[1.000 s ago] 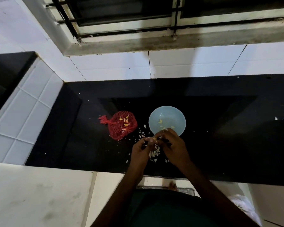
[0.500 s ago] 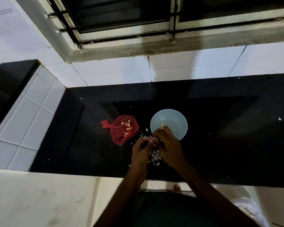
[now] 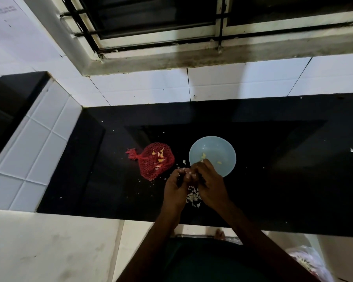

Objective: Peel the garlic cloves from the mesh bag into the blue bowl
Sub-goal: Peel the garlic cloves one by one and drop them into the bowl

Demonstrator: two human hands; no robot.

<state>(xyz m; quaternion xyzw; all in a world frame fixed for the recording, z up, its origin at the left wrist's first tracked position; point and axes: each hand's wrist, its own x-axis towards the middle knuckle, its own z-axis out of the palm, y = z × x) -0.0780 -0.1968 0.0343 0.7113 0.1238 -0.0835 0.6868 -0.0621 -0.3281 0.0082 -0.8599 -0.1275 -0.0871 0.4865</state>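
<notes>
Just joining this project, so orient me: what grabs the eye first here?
The red mesh bag lies left of the pale blue bowl on the black counter, both bright against it. Just before the bowl, the left hand and right hand pinch a small garlic clove above a heap of white skins.

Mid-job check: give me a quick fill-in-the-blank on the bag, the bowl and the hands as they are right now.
1. The mesh bag on the black counter is ____ in colour.
2. It lies to the ____ of the blue bowl.
3. The left hand and the right hand both pinch a garlic clove; ____ of them touches the bag.

Missing words: red; left; neither.
</notes>
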